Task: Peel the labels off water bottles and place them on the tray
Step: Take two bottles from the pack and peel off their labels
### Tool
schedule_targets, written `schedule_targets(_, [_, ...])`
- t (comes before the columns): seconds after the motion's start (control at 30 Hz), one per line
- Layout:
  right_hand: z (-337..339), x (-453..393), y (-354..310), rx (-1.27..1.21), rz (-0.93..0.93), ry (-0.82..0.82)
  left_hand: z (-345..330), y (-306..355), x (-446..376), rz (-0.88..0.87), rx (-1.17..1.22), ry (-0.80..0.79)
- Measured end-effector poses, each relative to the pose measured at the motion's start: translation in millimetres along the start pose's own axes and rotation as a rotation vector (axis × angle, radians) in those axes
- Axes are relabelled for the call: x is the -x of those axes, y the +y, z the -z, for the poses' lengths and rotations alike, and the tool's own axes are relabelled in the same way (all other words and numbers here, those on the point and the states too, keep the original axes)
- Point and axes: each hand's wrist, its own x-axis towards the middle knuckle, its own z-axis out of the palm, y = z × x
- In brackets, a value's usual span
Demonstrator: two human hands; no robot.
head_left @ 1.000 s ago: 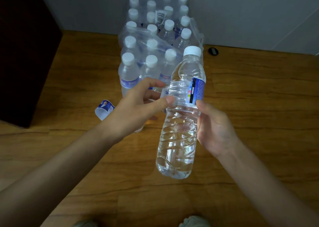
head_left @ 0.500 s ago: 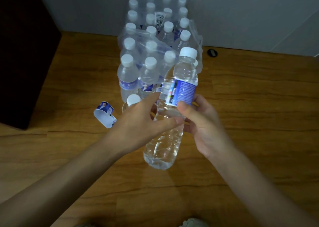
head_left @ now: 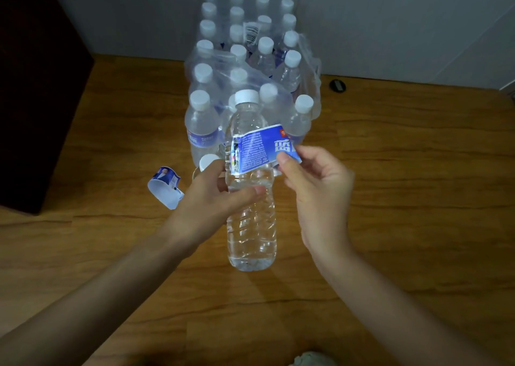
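Fingers [head_left: 287,161] of the right hand [head_left: 317,193] pinch the loose end of the blue label [head_left: 259,149], half off the bottle [head_left: 252,220]. Left hand [head_left: 211,195] grips the bottle's middle, upright above the floor [head_left: 418,198], before the pack [head_left: 250,67]. A peeled label [head_left: 164,184] lies toward the floor's left edge.

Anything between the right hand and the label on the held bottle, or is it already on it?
Nothing visible in the way. The right hand already pinches the loose end of the blue label, peeled partly off the bottle, which the left hand grips around its middle. No tray is in view.
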Motion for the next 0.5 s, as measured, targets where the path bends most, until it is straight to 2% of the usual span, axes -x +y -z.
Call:
schedule_targets(0.27, [14.2,5.7,-9.5,0.371,0.475,-0.029,-1.7,-0.9,2.4,-0.055,-0.085,0.082])
schedule_targets(0.5, [19.3,17.7,-17.8,0.481,0.819,-0.004,-3.9,-0.3,2.7,-0.11,-0.186,0.111])
